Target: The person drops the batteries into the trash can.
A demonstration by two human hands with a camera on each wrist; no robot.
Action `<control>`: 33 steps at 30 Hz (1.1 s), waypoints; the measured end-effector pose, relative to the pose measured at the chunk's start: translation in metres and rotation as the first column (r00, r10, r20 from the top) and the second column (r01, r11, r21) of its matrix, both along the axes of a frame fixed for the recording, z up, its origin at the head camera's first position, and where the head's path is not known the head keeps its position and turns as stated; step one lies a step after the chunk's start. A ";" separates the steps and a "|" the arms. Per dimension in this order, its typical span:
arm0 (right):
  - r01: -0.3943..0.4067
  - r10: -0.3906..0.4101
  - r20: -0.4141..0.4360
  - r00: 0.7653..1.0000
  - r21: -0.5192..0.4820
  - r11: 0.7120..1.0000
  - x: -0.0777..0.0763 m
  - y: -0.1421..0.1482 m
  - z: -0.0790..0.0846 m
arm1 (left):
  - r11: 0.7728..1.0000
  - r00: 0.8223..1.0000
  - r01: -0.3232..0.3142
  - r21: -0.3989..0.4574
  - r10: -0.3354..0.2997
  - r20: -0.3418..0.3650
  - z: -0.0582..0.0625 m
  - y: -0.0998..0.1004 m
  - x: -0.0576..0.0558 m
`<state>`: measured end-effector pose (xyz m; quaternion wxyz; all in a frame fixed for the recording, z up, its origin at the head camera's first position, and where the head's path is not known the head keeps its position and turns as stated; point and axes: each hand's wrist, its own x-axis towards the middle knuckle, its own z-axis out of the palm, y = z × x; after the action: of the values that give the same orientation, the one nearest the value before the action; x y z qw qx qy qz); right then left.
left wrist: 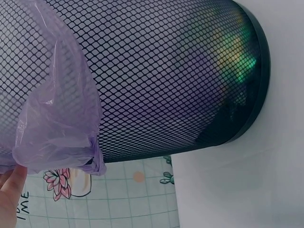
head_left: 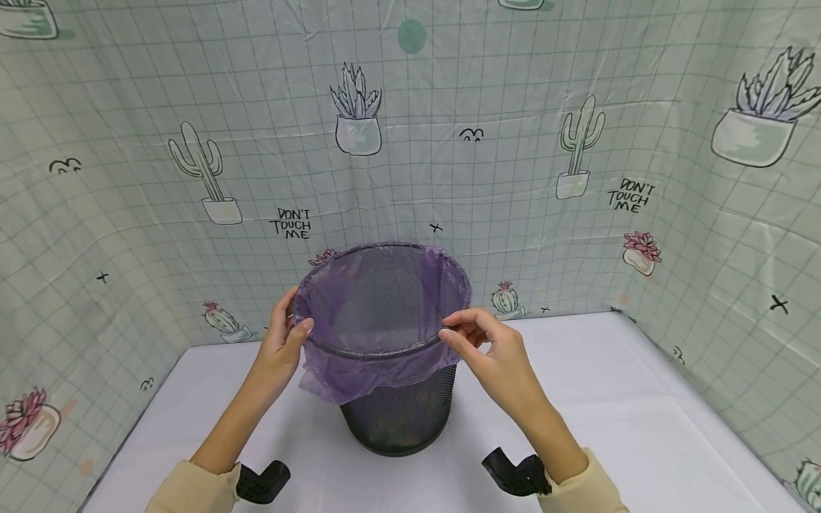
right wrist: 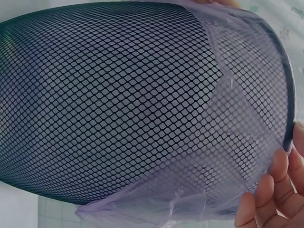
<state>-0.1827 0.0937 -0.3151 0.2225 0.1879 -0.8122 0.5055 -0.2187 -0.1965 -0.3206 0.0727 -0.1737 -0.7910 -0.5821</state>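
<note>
A black mesh wastebasket (head_left: 400,420) stands on the table, its opening tilted toward the head camera. A thin purple trash bag (head_left: 359,377) lines it, folded over the rim and hanging loosely outside at the front left. My left hand (head_left: 282,338) grips the rim through the bag at the left, thumb on top and fingers outside. At the right of the rim, my right hand (head_left: 490,349) pinches the bag's edge between thumb and fingers. In the right wrist view its fingertips (right wrist: 280,164) lie against the bagged rim.
The white table (head_left: 558,413) extends on both sides of the basket. A grid-patterned curtain (head_left: 410,178) with cactus prints encloses the back and sides. Through the mesh near the base, a yellow-green patch (left wrist: 235,59) shows; its kind is unclear.
</note>
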 end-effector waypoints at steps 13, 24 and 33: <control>-0.004 0.005 0.025 1.000 -0.034 0.999 0.000 0.002 -0.003 | 1.000 1.000 0.011 0.000 -0.011 -0.012 0.002 0.003 0.001; -0.018 0.017 0.050 0.999 0.016 1.000 0.004 0.001 0.000 | 1.000 1.000 -0.002 -0.026 0.002 0.012 0.003 -0.001 -0.001; -0.078 0.077 0.012 0.997 0.094 0.993 0.010 0.006 -0.005 | 1.000 0.997 -0.002 -0.006 0.003 0.071 0.001 -0.009 0.000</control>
<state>-0.1729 0.1001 -0.3204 0.1901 0.2272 -0.8282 0.4757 -0.2185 -0.2054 -0.3196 0.0450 -0.1521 -0.7950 -0.5856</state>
